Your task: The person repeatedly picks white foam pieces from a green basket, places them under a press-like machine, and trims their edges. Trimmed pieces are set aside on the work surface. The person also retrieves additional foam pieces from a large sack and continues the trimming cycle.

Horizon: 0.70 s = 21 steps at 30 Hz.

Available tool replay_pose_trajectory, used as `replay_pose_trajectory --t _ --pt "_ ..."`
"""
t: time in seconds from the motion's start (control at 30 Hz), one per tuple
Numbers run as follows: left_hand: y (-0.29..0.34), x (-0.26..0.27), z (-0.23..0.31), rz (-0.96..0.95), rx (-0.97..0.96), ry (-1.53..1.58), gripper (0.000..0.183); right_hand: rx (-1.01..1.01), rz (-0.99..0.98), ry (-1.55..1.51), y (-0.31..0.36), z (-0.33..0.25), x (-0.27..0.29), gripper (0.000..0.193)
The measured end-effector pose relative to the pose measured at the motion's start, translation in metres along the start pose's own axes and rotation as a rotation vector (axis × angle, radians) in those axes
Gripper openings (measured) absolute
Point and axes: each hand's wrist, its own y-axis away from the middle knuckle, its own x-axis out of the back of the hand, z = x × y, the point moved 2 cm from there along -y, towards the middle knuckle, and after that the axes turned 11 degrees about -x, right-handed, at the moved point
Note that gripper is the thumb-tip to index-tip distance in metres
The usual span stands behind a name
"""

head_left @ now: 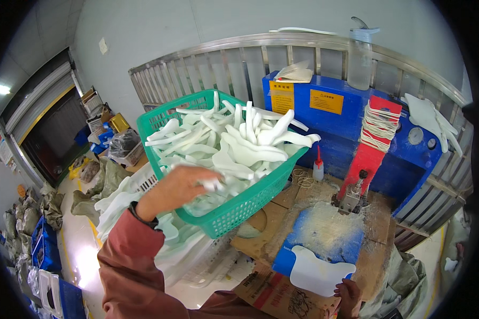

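My left hand [180, 187] reaches over the near side of a green plastic basket [234, 220], its fingers bent toward the pile and blurred. White shows at the fingertips; I cannot tell whether it is a held piece or a covering. Curved white flat pieces [239, 143] heap above the basket's rim. At the lower right, my right hand [349, 295] grips the corner of a white flat cut-out piece [316, 270] with two pointed corners. That piece lies over the near part of a blue board [287, 255] strewn with pale dust.
A blue machine [324, 87] with a red arm [364, 151] wound with cord stands behind the board. Beside it is a small red-tipped bottle [318, 166]. A metal railing [229, 53] runs behind. More white pieces [120, 199] lie below the basket; sacks [104, 183] line the left.
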Motion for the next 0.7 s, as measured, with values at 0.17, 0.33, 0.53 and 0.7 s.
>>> replay_pose_trajectory --t 0.17,0.33,0.53,0.7 --pt "-0.002 0.05 -0.026 0.738 0.196 0.473 0.026 0.082 0.068 -0.131 0.007 0.002 0.004 0.03" --pt "0.025 0.083 0.019 1.017 0.027 0.102 0.028 0.094 0.065 -0.185 0.01 -0.031 -0.005 0.028" --pt "0.02 0.028 0.085 0.835 -0.261 0.722 0.022 0.412 -0.022 -0.004 0.037 -0.159 -0.037 0.033" --pt "-0.008 -0.096 0.108 0.406 -0.094 1.081 0.025 0.581 -0.528 0.036 0.062 -0.208 -0.079 0.067"
